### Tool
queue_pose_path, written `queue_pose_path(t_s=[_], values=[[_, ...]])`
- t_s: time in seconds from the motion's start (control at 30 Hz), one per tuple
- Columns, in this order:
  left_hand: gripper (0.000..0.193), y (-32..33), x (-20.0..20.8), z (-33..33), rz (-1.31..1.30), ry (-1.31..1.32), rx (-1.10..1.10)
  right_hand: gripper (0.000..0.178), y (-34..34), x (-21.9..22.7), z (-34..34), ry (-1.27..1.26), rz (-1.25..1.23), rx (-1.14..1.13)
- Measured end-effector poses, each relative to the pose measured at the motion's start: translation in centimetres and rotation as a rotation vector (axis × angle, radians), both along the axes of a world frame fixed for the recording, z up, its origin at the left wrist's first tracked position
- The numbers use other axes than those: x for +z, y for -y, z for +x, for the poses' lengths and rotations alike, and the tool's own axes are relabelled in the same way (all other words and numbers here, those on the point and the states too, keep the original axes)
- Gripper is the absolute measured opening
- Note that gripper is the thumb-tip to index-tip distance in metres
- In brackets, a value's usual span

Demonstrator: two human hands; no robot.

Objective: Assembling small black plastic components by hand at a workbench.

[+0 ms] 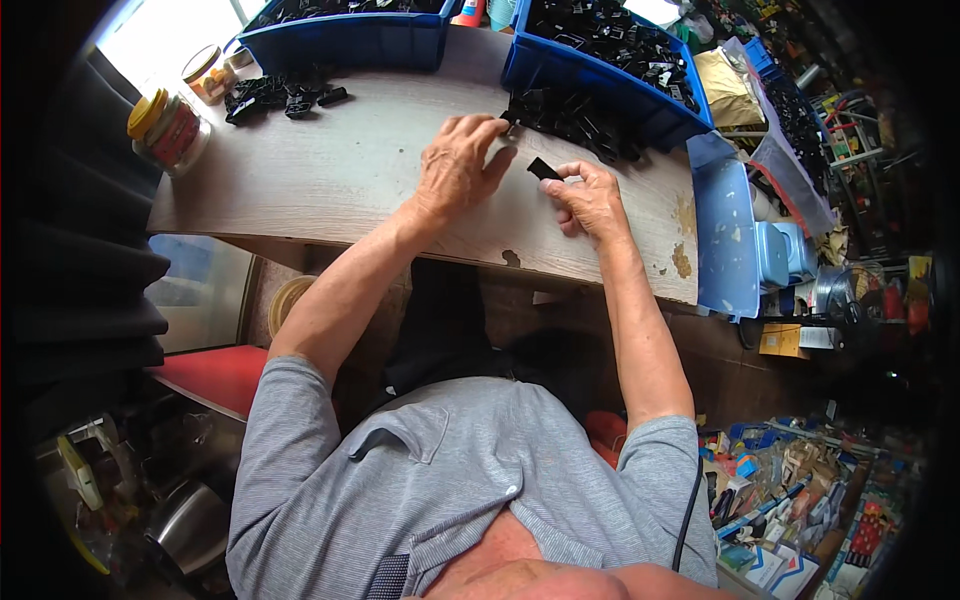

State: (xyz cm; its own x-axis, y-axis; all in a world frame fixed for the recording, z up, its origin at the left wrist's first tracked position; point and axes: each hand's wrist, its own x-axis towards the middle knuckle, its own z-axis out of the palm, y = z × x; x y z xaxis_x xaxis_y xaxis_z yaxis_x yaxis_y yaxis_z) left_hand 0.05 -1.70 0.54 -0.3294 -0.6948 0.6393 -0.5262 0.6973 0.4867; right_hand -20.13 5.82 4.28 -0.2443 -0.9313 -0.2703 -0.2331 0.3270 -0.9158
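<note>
My right hand (590, 203) pinches a small black plastic part (543, 169) between thumb and fingers, just above the worktop (330, 170). My left hand (462, 165) is open, its thumb apart from the curved fingers. Its fingertips reach the left end of a pile of black plastic parts (575, 122); whether they touch a piece there I cannot tell. The pile lies along the front of a blue bin (610, 105). At the far left of the worktop lies a smaller group of black parts (290, 95).
Another blue bin (345, 45) full of black parts stands at the back left. Two jars, one with a yellow lid (148, 112), stand at the left edge. A translucent blue plastic container (727, 235) adjoins the right edge. Cluttered goods (800, 490) fill the lower right.
</note>
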Motion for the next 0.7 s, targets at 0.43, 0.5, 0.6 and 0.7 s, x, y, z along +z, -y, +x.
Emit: queue_pose_path(t_s=[0.43, 0.5, 0.6, 0.7], values=[[0.031, 11.4, -1.8, 15.3, -0.049, 0.56, 0.565, 0.041, -5.9, -1.7, -14.6, 0.279, -0.169, -0.77], [0.027, 11.1, -2.3, 14.8, -0.102, 0.498, 0.505, 0.039, -6.0, -1.3, -14.6, 0.25, -0.202, -0.918], [0.025, 9.8, -2.7, 13.0, -0.124, 0.302, 0.325, 0.034, -4.8, -1.3, -12.6, 0.25, -0.223, -0.847], [0.023, 8.6, -2.1, 11.2, -0.014, 0.186, 0.198, 0.04, -3.4, -1.3, -9.1, 0.263, -0.161, -0.627]])
